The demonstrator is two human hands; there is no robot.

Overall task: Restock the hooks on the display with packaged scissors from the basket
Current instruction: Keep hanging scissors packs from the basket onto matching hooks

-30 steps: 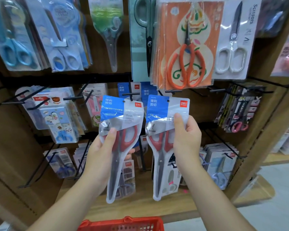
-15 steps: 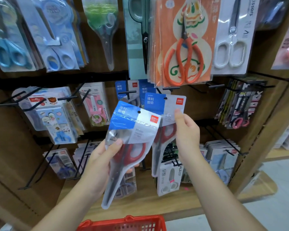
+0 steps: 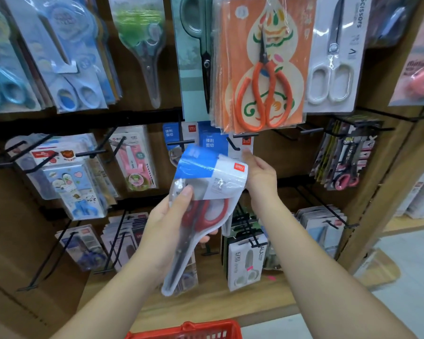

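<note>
Left hand [image 3: 171,228] grips a red-handled scissors pack [image 3: 206,192] mid-body, long axis tilted, header up and right; right hand [image 3: 261,176] pinches a second pack [image 3: 213,143] by its edge, header at the hook [image 3: 232,144] just above — right is nearer. Can't tell if it's threaded; basket [image 3: 189,330] below.

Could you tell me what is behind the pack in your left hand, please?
A second blue-topped pack, held by the right hand at a hook; its scissors are covered.

Display board [image 3: 142,116]: you face a brown panel with black hooks.
Landmark: orange pack [image 3: 262,69], hung top centre.
Below-left of it: blue-white pack [image 3: 170,133] on a hook [image 3: 180,142].
Ledge [image 3: 206,307]: wooden, well below it.
</note>
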